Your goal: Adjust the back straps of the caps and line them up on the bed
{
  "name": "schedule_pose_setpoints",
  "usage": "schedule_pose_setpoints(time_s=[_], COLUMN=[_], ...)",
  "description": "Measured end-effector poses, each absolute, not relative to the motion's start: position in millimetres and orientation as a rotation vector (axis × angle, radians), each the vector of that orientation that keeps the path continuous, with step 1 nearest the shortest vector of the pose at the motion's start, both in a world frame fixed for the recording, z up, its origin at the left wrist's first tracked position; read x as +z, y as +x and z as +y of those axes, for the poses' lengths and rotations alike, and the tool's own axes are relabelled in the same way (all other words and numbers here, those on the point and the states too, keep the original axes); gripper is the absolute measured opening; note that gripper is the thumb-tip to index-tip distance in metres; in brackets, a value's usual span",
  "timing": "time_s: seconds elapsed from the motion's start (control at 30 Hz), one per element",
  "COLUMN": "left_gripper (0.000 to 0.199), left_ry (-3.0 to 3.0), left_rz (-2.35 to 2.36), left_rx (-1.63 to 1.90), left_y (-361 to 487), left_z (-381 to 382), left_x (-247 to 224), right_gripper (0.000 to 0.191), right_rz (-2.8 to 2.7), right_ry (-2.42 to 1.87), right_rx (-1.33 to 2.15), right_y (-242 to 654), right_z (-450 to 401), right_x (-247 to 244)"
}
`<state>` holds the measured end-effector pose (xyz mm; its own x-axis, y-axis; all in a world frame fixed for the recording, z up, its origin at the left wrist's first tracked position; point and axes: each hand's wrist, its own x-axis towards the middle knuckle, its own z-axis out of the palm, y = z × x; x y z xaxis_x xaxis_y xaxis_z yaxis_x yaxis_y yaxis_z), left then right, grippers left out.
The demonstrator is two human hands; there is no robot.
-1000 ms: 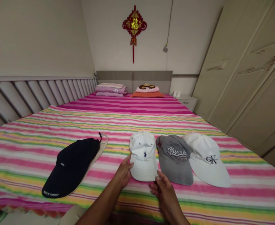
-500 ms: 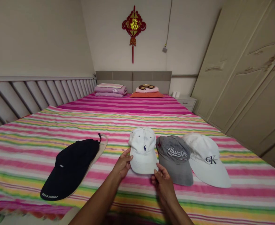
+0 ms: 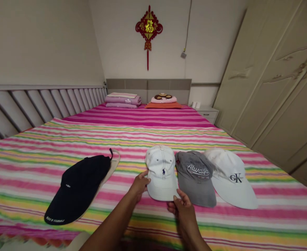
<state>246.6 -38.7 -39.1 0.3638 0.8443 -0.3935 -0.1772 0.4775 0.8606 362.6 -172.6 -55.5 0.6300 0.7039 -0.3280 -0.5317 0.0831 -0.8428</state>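
A white baseball cap (image 3: 161,162) with a small dark horse-rider emblem is between my hands, its brim toward me. My left hand (image 3: 140,184) pinches the left side of the brim, while my right hand (image 3: 182,207) grips the brim's front right corner. Close on the right, a grey cap (image 3: 196,181) lettered "Always" lies partly over a white cap (image 3: 233,181) marked "CK". Farther left rests a black cap (image 3: 80,190) on top of a beige one, of which only the strap and edge (image 3: 114,167) show.
Striped cloth (image 3: 117,136) covers the bed under the caps. Folded purple bedding (image 3: 123,101) and a pink and orange stack (image 3: 164,103) lie by the headboard (image 3: 169,86). A rail (image 3: 40,104) runs along the left; a wardrobe (image 3: 268,87) stands right.
Both hands have brought the white horse-emblem cap slightly toward me and to the right, closer beside the grey cap. The other caps stay where they were.
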Motion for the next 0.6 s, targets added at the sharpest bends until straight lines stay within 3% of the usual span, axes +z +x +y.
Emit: schedule_pose_setpoints(time_s=[0.37, 0.6], left_gripper=[0.056, 0.038], left_ry=[1.014, 1.278], left_rz=[1.028, 1.066], left_rx=[0.74, 0.901], left_y=[250, 249], left_z=[-40, -41], left_x=[-40, -50], right_gripper=[0.064, 0.063], right_rz=[-0.213, -0.24], right_ry=[-1.203, -1.215], right_rx=[0.902, 0.872], right_y=[363, 363], right_z=[-176, -177], right_x=[-61, -63])
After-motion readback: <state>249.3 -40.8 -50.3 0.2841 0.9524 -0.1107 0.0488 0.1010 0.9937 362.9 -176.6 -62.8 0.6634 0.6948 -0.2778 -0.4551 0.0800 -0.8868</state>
